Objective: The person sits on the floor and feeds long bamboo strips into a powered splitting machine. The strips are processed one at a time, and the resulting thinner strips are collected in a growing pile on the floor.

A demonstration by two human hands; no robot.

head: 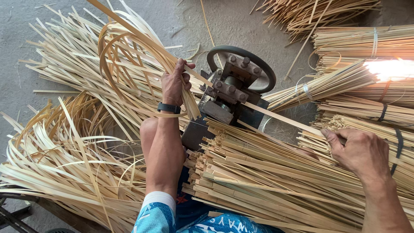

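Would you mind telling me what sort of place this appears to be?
Probably a small bamboo-splitting workshop with a concrete floor. A hand-fed metal splitting machine sits among tied bundles of bamboo sticks and heaps of thin peeled strips. The left hand grips strips at the machine; the right hand holds a slat.

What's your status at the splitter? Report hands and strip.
Left hand grips thin strips leaving the splitting machine. Right hand feeds a bamboo strip. Feed path clear.

machine [235, 88] at centre, loose strips [73, 146] left, stick bundles [366, 82] right
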